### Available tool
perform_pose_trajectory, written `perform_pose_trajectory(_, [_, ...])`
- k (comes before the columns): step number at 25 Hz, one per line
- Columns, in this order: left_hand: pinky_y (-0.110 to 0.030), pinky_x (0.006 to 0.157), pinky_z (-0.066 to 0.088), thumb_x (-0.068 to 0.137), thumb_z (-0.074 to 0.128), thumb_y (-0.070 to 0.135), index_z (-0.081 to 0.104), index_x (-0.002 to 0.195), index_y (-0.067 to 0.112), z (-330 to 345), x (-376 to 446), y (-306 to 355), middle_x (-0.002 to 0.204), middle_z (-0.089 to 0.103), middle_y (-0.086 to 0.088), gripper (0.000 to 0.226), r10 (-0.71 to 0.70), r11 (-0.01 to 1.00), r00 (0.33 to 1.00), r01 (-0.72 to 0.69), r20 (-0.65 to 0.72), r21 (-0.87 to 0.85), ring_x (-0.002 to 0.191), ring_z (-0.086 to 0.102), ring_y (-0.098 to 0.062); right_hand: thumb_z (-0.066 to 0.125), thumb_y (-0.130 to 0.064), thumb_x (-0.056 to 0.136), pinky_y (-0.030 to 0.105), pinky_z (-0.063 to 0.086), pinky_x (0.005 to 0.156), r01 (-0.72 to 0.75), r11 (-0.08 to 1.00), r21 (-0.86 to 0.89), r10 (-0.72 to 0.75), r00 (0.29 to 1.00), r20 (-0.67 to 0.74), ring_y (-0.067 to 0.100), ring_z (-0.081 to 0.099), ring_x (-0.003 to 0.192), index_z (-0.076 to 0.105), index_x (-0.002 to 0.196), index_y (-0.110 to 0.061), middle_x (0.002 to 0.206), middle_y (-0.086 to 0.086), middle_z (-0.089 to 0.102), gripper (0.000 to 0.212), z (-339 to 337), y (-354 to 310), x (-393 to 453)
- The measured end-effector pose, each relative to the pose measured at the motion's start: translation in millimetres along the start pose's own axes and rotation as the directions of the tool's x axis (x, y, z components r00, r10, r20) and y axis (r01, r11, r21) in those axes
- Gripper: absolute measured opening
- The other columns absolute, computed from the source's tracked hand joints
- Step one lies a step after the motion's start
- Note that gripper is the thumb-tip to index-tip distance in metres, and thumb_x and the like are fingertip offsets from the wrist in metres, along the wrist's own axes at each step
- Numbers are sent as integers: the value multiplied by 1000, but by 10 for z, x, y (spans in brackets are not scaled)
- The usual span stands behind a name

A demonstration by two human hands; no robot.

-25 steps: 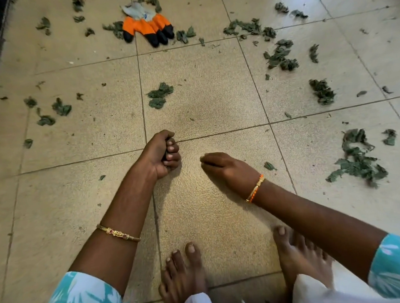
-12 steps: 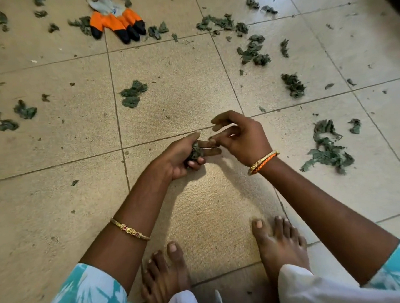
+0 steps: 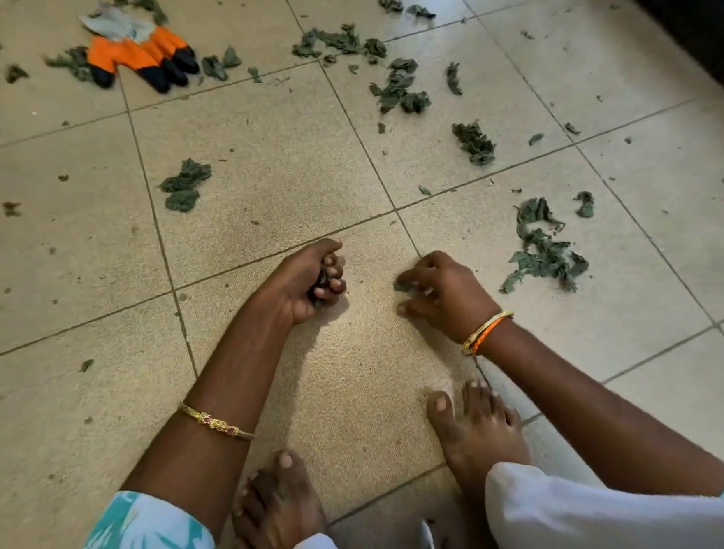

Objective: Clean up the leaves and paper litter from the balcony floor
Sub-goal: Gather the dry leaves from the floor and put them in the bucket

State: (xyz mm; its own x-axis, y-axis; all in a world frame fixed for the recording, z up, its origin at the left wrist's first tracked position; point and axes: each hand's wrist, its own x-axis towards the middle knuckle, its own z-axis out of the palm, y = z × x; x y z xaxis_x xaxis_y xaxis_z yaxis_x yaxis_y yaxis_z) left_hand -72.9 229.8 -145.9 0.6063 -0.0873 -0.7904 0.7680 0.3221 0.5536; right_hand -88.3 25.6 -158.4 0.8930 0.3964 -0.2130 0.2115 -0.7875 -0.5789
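gloves point(image 3: 139, 54) far up-left of left hand, untouched | left hand point(image 3: 305, 280) fisted round gathered leaves point(image 3: 320, 283) | right hand point(image 3: 442, 288) just right of left hand, fingers curled on floor point(image 3: 357, 360) over small scrap point(image 3: 404, 285), grip unclear | leaf pile point(image 3: 540, 249) further right; likely light, crumbly, best pinched in bunches

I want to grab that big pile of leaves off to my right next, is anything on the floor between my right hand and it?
Nothing visible stands in the way. Only bare tile lies between the right hand and the big leaf pile. The orange gloves lie far off, up left.
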Motion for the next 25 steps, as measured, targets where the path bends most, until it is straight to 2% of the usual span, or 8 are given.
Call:
perform_pose_trajectory(4, [-13, 28, 17, 97, 47, 22, 34, 58, 19, 94, 25, -30, 47, 43, 5, 42, 8, 999, 999, -6, -31, 46, 34, 37, -5, 64, -2, 81, 35, 51, 65, 167, 983, -82, -179, 968, -174, 34, 59, 77, 70, 88, 1, 86, 17, 60, 9, 225, -28, 43])
perform_pose_trajectory(9, [-14, 31, 23, 102, 43, 25, 54, 76, 9, 262, 93, -58, 58, 43, 1, 32, 58, 983, 997, -48, -51, 179, 35, 38, -4, 54, -6, 88, 33, 46, 71, 126, 987, -95, -135, 986, -94, 33, 57, 83, 64, 93, 2, 91, 19, 60, 14, 153, -24, 152])
perform_pose_trajectory(11, [-14, 32, 24, 103, 41, 23, 62, 92, 1, 365, 125, -55, 60, 42, 0, 33, 81, 962, 996, -70, -33, 263, 36, 39, -4, 55, -7, 87, 25, 42, 68, 92, 996, 4, -91, 992, -84, 27, 60, 79, 66, 89, -3, 86, 14, 64, 12, 14, -12, 193])
perform_pose_trajectory(13, [-15, 33, 24, 104, 40, 24, 65, 102, -3, 515, 167, -27, 59, 41, 1, 37, 108, 928, 994, -100, -2, 360, 37, 38, -5, 60, -10, 86, 21, 44, 63, -17, 975, 223, 58, 983, -177, 12, 60, 69, 67, 83, -10, 75, 3, 65, 7, -214, 44, 222])
perform_pose_trajectory(16, [-15, 34, 23, 102, 41, 36, 67, 95, 6, 785, 222, 30, 56, 40, 2, 41, 107, 898, 988, -143, 108, 416, 39, 36, -7, 68, -14, 83, 12, 42, 55, -84, 901, 425, 225, 929, -294, -2, 53, 57, 66, 78, -15, 65, -7, 61, 5, -477, 124, 238])
perform_pose_trajectory(21, [-14, 34, 24, 101, 42, 38, 54, 81, 12, 1127, 320, 84, 55, 44, 2, 36, 81, 876, 980, -158, 184, 457, 38, 37, -7, 64, -14, 85, 35, 56, 71, -131, 934, 332, 234, 927, -293, 15, 67, 74, 73, 88, -11, 80, 4, 72, 10, -588, 245, 189])
perform_pose_trajectory(23, [-14, 33, 23, 102, 41, 29, 53, 75, 11, 1178, 403, 106, 58, 42, 1, 35, 66, 876, 983, -140, 171, 462, 37, 37, -7, 63, -16, 87, 32, 55, 78, -167, 946, 279, 270, 880, -391, 10, 64, 80, 71, 97, -13, 91, 3, 71, 13, -776, 395, 159])
perform_pose_trajectory(25, [-14, 32, 21, 101, 41, 25, 45, 68, 16, 1239, 466, 139, 59, 39, 2, 34, 30, 892, 986, -99, 161, 442, 36, 36, -6, 68, -29, 83, 27, 47, 85, -282, 947, 153, 320, 854, -411, 15, 58, 96, 64, 113, -17, 109, 7, 65, 32, -1006, 654, 143])
